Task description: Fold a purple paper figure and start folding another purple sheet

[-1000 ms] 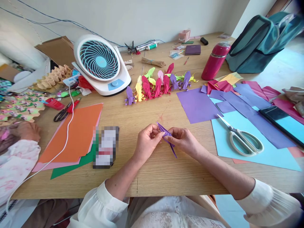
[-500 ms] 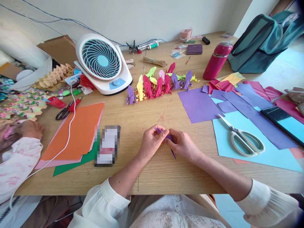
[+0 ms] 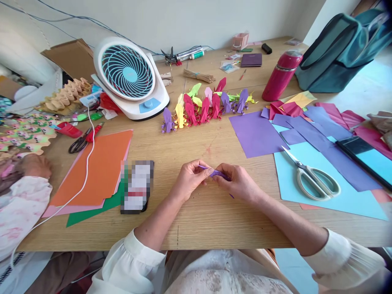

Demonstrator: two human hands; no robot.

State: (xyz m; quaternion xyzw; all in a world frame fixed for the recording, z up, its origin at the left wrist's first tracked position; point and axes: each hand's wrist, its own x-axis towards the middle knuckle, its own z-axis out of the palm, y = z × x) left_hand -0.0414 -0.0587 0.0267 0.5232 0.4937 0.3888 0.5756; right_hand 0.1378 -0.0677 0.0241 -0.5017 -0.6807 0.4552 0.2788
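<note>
A small folded piece of purple paper point(image 3: 219, 173) is pinched between both hands above the wooden table. My left hand point(image 3: 193, 176) grips its left end between thumb and fingers. Closed on its right part is my right hand point(image 3: 237, 181), with a purple tip poking out below the fingers. Beyond the hands stands a cluster of folded paper figures point(image 3: 205, 107) in purple, yellow, red, pink and green. A flat purple sheet point(image 3: 257, 134) lies to the right of them, and white-handled scissors point(image 3: 317, 179) rest on a light blue sheet point(image 3: 288, 179).
Left: orange sheets point(image 3: 98, 167), a phone point(image 3: 137, 188), a white fan point(image 3: 130, 77), a white cable point(image 3: 87, 171) and another person's hand point(image 3: 36, 165). Right: a dark phone point(image 3: 364, 157), a pink-red bottle point(image 3: 280, 77) and a teal bag point(image 3: 337, 61).
My hands have spread slightly apart, the left one shifting left. The purple paper now lies flatter between them, and its lower tip has moved right. The other person's hand has shifted slightly left.
</note>
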